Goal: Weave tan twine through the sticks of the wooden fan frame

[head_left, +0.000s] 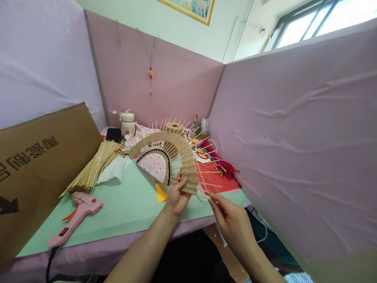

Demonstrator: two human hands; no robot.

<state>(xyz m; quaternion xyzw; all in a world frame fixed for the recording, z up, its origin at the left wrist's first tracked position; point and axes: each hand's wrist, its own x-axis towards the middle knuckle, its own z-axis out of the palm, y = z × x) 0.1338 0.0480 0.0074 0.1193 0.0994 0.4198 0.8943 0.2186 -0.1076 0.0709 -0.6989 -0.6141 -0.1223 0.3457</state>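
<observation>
On the left of the table (pixel 129 208), see 1 pink glue gun (pixel 75 221) near 1 stick bundle (pixel 96 163). Above mid-table, find 1 fan (pixel 188 165) gripped low by the left hand (pixel 177 198): centre covered, broad outer band woven, so judge well along; spoke ends left bare. Rightmost, notice the right hand (pixel 232 220) pinching, seemingly, 1 thin strand (pixel 202 180).

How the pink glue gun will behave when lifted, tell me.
The pink glue gun looks like rigid plastic, so it should keep its shape. Its black cord leaves the handle end and would probably trail and tug.
</observation>
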